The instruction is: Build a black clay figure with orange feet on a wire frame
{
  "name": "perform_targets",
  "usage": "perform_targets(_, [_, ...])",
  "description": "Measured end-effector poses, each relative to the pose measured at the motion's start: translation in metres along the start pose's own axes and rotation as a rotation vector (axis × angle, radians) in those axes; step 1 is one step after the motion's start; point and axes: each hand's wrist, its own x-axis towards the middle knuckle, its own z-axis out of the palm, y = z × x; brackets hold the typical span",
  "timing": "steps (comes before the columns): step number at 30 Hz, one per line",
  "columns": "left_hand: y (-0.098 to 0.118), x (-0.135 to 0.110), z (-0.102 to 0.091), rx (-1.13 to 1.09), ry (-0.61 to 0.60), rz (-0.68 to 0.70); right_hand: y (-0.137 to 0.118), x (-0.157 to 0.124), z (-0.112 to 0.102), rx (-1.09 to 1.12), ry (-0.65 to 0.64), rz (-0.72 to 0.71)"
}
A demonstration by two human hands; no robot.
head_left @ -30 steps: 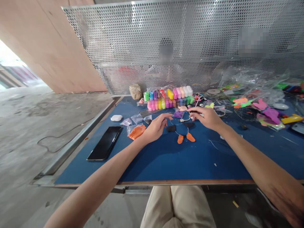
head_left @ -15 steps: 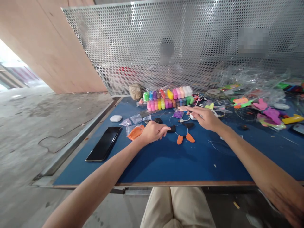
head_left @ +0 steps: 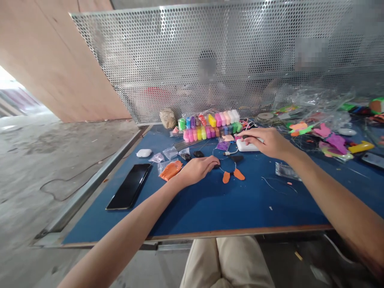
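A thin wire ring (head_left: 213,151) lies on the blue table, carrying two orange clay pieces (head_left: 239,174) and black clay pieces (head_left: 237,159). My left hand (head_left: 199,168) is closed, fingertips pinched on a black clay piece at the ring's left side and partly covering it. Over a white power bank (head_left: 246,145) hovers my right hand (head_left: 268,142), its thumb and fingers brought together. Something small and dark shows at those fingertips; I cannot make out what. Left of my left hand are a bag of orange clay (head_left: 171,170) and a black lump (head_left: 198,153).
Packs of coloured clay (head_left: 207,133) stand at the back before a perforated metal screen (head_left: 168,52). A black phone (head_left: 129,186) and white earbud case (head_left: 144,153) lie left. Plastic bags and clay shapes (head_left: 336,142) clutter the right, with a clear packet (head_left: 286,171) nearer.
My left fingers have come together at the black clay piece. My right hand has drawn its outstretched fingers in and shifted slightly right, over the power bank. The view has shifted slightly.
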Motion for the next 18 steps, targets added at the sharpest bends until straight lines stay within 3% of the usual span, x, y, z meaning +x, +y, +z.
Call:
perform_targets(5, [-0.002,0.007,0.010,0.175,-0.038,0.165,0.015,-0.002,0.014,-0.035,-0.113,-0.120])
perform_targets(9, [-0.004,0.010,0.018,0.333,-0.021,0.160,0.025,-0.015,0.036,-0.050,-0.038,-0.172])
perform_targets(13, [-0.008,0.010,0.022,0.435,-0.025,0.181,0.024,-0.022,0.047,-0.094,-0.106,-0.331])
perform_targets(18, [-0.009,0.013,0.020,0.544,-0.008,0.221,0.016,-0.025,0.050,0.022,-0.104,-0.261])
